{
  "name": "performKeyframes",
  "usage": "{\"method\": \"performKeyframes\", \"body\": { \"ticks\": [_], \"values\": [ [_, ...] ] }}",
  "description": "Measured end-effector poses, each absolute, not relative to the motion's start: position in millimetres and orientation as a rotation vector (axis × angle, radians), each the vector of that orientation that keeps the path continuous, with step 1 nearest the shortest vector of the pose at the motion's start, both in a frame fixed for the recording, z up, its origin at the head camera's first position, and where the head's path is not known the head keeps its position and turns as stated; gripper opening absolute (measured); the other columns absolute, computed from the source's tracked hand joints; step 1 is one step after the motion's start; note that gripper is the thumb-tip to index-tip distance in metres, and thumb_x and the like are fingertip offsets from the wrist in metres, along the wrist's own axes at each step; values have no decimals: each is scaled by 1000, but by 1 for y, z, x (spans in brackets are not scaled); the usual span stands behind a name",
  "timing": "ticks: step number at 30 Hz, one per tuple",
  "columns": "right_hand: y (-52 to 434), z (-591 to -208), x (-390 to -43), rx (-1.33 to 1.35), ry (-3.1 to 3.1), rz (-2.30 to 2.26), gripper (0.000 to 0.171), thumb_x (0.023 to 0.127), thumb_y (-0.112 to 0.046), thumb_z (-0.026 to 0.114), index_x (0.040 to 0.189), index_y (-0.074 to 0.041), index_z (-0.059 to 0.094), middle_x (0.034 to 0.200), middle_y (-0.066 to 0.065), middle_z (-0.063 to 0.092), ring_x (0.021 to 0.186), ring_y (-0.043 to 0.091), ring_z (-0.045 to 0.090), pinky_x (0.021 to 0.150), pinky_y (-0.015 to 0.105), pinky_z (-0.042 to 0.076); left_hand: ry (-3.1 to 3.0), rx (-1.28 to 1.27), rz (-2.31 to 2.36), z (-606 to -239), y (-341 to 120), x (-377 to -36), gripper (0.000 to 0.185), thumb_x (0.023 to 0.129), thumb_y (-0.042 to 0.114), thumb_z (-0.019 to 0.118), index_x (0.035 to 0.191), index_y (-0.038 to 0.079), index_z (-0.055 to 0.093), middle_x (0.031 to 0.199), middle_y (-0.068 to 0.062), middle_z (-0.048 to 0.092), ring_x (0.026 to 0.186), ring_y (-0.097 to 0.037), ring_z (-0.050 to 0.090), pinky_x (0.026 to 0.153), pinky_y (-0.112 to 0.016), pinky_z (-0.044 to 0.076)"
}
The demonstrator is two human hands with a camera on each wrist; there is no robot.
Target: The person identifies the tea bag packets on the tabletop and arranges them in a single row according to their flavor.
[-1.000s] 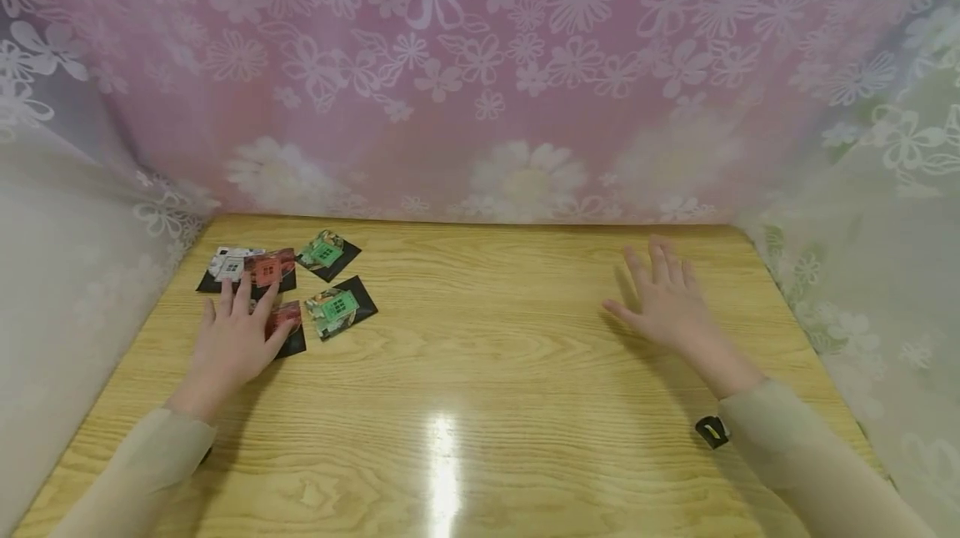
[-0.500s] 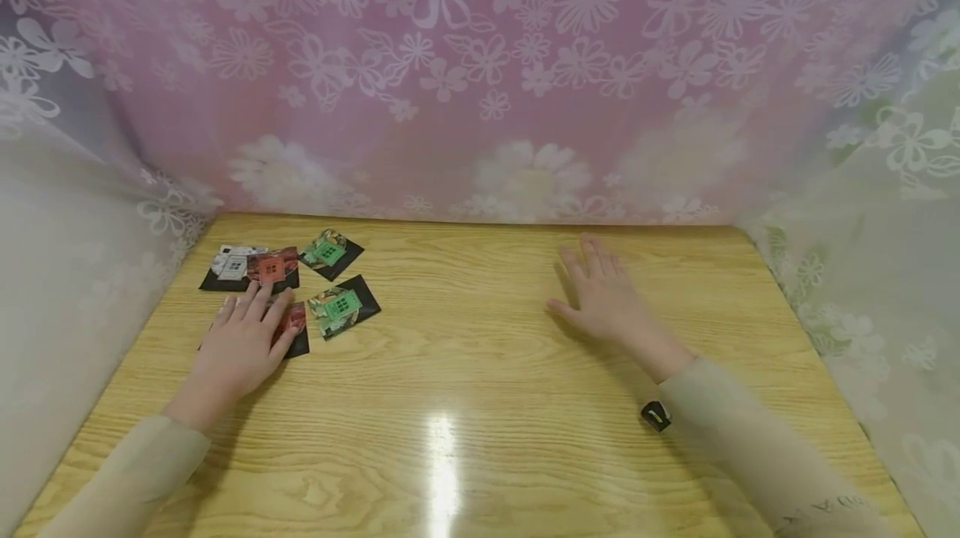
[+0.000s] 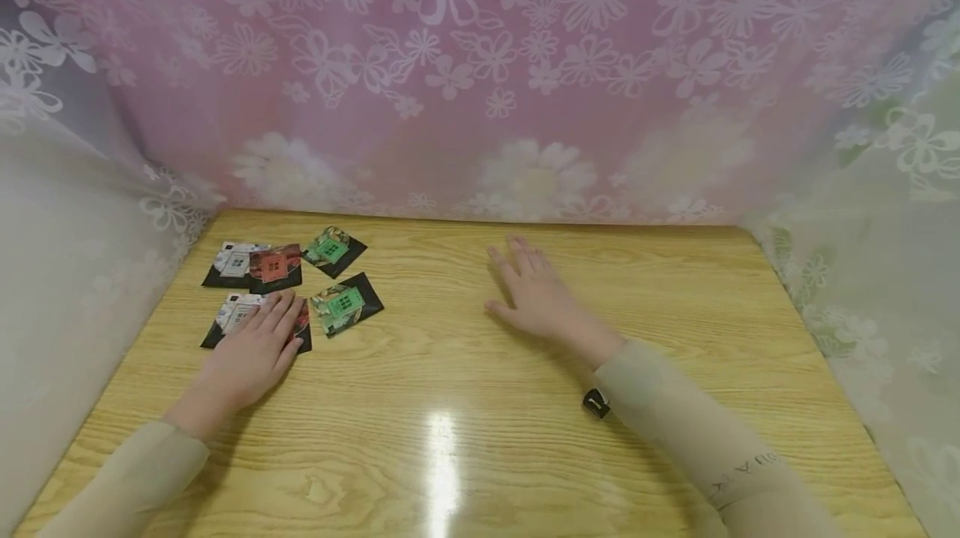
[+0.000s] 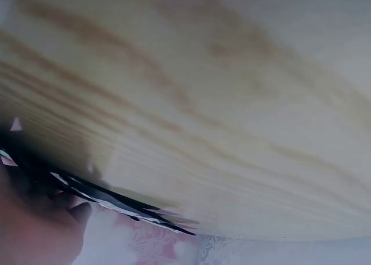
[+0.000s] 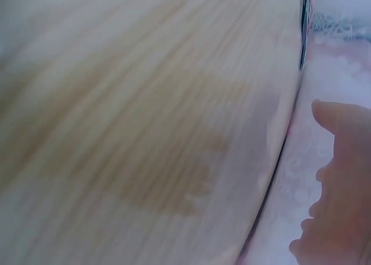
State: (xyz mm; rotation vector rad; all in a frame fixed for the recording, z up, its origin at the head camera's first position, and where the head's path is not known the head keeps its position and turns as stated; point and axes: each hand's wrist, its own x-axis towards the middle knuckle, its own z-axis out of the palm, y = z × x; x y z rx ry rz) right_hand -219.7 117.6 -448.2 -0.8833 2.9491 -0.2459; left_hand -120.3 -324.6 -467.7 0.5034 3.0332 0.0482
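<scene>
Five packets (image 3: 335, 304) beside left hand (image 3: 251, 354)

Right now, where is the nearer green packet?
In the head view, the nearer green packet lies on the table's left side, just right of the left hand, nearer than the other green packet.

Wooden table (image 3: 480, 438); six sachets (image 3: 345, 304) at far-left corner.

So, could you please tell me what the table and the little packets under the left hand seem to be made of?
The table looks like light wood or a wood-look laminate with a glossy finish: grain lines and a bright glare streak show. The packets look like shiny foil or plastic film, dark-edged with printed labels; which one is unclear.
</scene>
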Motion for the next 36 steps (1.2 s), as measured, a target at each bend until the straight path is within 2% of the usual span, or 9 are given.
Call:
{"method": "performKeyframes", "body": {
  "ticks": [9,15,25,29,36],
  "values": [
    [73,-445,-224,-1111,2834,-250,88,107,-54,55,173,-13,13,179,22,2,167,40,5,137,56,11,3012,527,150,-475,-328,-120,72,114,33,45,167,-6,18,174,-31,18,161,-50,23,129,-64,28],
    [48,-442,-232,-1225,2774,-227,86,108,-54,53,173,-13,12,180,19,3,167,38,7,137,54,12,3018,541,193,-479,-330,-122,72,115,34,43,168,-5,13,175,-30,14,162,-49,20,130,-63,26],
    [-1,-438,-238,-1401,2709,-168,87,110,-55,49,173,-17,4,180,12,-2,168,33,6,138,49,10,3058,579,216,-483,-334,-117,72,114,32,45,168,-6,16,174,-31,17,162,-49,21,133,-60,22],
    [-18,-438,-239,-1453,2685,-102,85,110,-57,46,173,-17,6,181,10,-4,169,30,6,139,47,9,3062,574,229,-483,-333,-116,72,114,32,45,168,-6,15,175,-30,17,162,-48,21,133,-60,23],
    [-43,-444,-238,-1531,2633,-58,80,111,-53,47,173,-16,12,181,9,6,169,24,7,139,41,9,3096,599,214,-484,-333,-115,72,113,30,48,167,-7,19,174,-31,20,160,-49,25,136,-55,19]
  ]
}}
